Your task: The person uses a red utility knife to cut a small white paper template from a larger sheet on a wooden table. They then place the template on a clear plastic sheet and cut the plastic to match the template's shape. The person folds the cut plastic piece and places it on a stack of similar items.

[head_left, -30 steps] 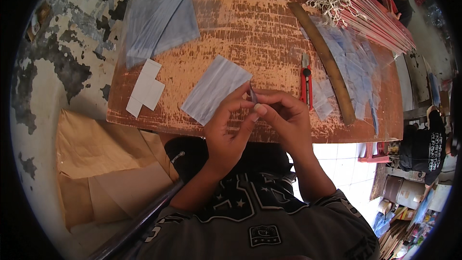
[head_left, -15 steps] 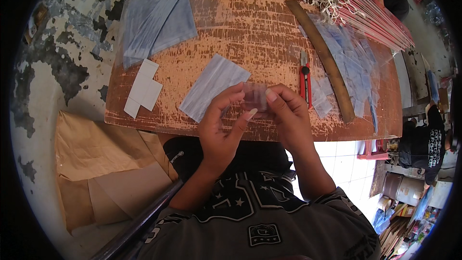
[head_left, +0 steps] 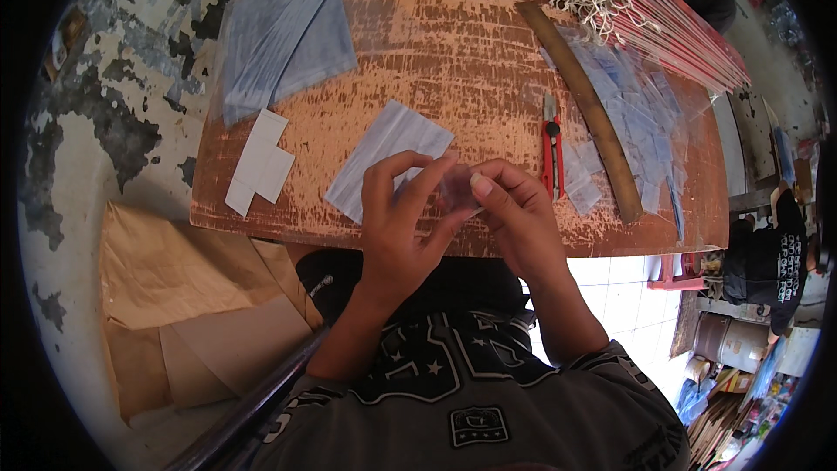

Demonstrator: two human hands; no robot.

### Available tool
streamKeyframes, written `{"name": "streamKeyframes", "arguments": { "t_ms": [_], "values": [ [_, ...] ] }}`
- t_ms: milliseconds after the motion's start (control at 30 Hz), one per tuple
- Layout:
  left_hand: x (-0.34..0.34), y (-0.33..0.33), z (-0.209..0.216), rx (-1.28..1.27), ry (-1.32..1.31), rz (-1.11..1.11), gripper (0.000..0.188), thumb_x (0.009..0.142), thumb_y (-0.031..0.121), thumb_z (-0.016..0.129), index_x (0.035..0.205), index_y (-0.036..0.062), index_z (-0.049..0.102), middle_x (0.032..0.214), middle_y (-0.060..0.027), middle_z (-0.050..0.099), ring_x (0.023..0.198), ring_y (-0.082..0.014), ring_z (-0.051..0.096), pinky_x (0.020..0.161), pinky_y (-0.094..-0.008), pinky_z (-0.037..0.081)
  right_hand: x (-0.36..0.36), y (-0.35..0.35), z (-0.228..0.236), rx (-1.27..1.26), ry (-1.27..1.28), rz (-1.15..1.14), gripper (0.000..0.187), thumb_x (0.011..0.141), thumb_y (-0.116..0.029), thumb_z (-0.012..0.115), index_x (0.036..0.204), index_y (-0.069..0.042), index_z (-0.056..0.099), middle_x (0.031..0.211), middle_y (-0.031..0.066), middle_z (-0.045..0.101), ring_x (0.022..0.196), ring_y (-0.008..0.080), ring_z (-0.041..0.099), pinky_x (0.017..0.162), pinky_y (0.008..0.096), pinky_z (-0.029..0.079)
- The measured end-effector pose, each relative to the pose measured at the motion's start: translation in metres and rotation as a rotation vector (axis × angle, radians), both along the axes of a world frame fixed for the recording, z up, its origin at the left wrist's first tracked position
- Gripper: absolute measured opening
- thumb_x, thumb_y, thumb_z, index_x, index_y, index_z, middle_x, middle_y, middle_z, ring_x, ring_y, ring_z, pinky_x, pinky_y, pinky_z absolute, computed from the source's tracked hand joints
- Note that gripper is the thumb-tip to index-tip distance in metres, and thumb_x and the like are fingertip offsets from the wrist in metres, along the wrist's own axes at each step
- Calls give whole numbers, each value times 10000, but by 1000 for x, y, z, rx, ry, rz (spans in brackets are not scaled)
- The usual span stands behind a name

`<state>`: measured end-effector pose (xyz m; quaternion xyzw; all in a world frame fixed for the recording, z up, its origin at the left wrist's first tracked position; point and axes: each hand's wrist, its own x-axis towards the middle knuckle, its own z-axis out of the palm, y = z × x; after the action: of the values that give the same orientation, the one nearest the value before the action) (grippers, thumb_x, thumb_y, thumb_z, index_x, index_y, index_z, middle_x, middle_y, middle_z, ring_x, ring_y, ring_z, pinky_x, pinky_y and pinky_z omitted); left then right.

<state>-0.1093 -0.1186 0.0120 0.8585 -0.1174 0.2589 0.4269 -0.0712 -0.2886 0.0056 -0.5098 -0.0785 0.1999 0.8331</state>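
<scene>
Both hands meet over the near edge of a worn orange-brown wooden table. My left hand and my right hand pinch a small clear plastic sleeve between their fingertips. Just beyond the left fingers lies a pale blue striped sheet flat on the table. A red utility knife lies to the right of my right hand.
A long wooden ruler and several clear plastic pieces lie at the right. White-tipped sticks are piled far right. A clear bag of blue sheets and white paper pieces lie at the left. Brown paper covers the floor.
My hands have shifted slightly toward me off the blue striped sheet. The small clear sleeve now shows between the fingertips of both hands.
</scene>
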Motion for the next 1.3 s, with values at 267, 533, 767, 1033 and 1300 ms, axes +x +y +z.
{"name": "streamKeyframes", "arguments": {
  "t_ms": [267, 533, 767, 1033, 1300],
  "values": [
    [3, 1, 3, 80, -125, -31, 531, 739, 123, 858, 1230, 41, 675, 1204, -106, 652, 1087, -299, 609, 915, -402, 490, 0, -7, 6, -34, -27, 67, 244, 996, -151, 684, 1178, -1, 625, 1115, 84, 706, 1043, 136, 658, 935, 292, 513],
    [3, 2, 4, 53, -148, -70, 497, 740, 107, 846, 1207, 33, 694, 1153, -86, 696, 1036, -278, 651, 892, -397, 480, -2, -10, 9, -25, -10, 114, 227, 986, -120, 693, 1168, -3, 622, 1121, 72, 702, 1065, 128, 659, 943, 286, 522],
    [5, 1, 5, 86, -169, -50, 487, 728, 102, 839, 1191, 31, 706, 1119, -79, 708, 1001, -272, 664, 874, -392, 480, -10, -5, 4, -43, -3, 44, 164, 978, -134, 712, 1074, -10, 666, 1014, 36, 705, 961, 89, 648, 862, 250, 508],
    [5, 2, 3, 129, -202, -60, 453, 736, 79, 824, 1171, 29, 709, 1105, -72, 710, 1003, -263, 672, 883, -394, 481, -12, -3, 0, -67, -50, 29, 137, 983, -145, 709, 1017, -18, 672, 932, 15, 685, 899, 67, 625, 811, 234, 489],
    [6, 3, 6, 108, -187, -134, 502, 719, 61, 834, 1198, 10, 694, 1133, -100, 690, 1012, -286, 670, 879, -406, 508, -4, -9, 6, 18, -32, 90, 196, 978, -124, 708, 1111, -29, 601, 1038, 32, 677, 965, 103, 656, 893, 265, 517]
  ]
}}
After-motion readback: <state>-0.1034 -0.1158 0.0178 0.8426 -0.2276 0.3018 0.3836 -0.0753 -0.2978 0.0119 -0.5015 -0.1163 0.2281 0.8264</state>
